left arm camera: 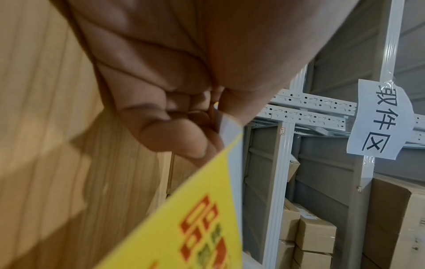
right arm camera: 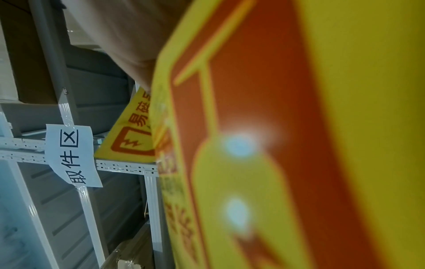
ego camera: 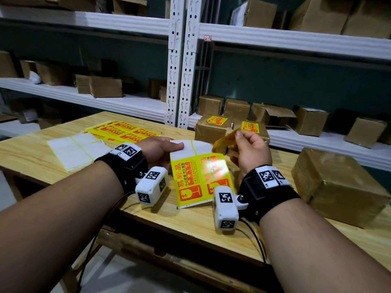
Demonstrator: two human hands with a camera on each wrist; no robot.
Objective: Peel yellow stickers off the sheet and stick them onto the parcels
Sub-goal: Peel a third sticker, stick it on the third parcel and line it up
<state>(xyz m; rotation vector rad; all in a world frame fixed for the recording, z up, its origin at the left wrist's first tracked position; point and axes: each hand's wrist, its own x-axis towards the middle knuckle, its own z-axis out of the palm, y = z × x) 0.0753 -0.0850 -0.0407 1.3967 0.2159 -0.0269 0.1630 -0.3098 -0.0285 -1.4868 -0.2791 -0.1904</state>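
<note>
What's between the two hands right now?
In the head view, the sticker sheet spans the gap: left hand holds its bare white top edge, right hand pinches a peeled yellow sticker.

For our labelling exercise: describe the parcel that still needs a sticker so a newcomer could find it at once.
Start at the wooden table and go to its right end. The large brown parcel lies there alone. Unlike the two parcels at the far edge, its top carries no yellow sticker.
</note>
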